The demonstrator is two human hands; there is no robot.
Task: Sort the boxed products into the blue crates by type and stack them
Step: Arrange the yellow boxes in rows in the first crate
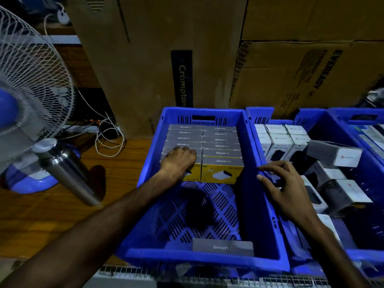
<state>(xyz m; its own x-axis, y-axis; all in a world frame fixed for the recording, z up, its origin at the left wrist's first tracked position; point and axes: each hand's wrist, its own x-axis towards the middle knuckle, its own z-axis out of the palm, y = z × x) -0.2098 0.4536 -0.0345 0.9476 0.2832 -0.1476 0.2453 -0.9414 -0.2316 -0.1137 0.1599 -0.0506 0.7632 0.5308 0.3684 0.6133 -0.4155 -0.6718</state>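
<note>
Blue-and-white pedestal fan (pixel 31 90) at left, steel bottle (pixel 66 169) beside it; white cable (pixel 110 138) coiled on wooden floor (pixel 41 215); Crompton carton (pixel 158 59), Eveready carton (pixel 301 75) behind.

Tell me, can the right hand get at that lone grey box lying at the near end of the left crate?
Probably yes. The right hand rests on the crate wall between the two crates, holding nothing, and the grey box lies uncovered on the slotted floor just below and nearer, with nothing between them.

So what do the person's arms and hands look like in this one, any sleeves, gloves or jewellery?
Both arms are bare as far as the picture reaches: no sleeves show. The left hand and the right hand wear no gloves, and no rings, watch or bands are visible on the fingers or wrists. The light is dim, so fine marks cannot be made out.
</note>
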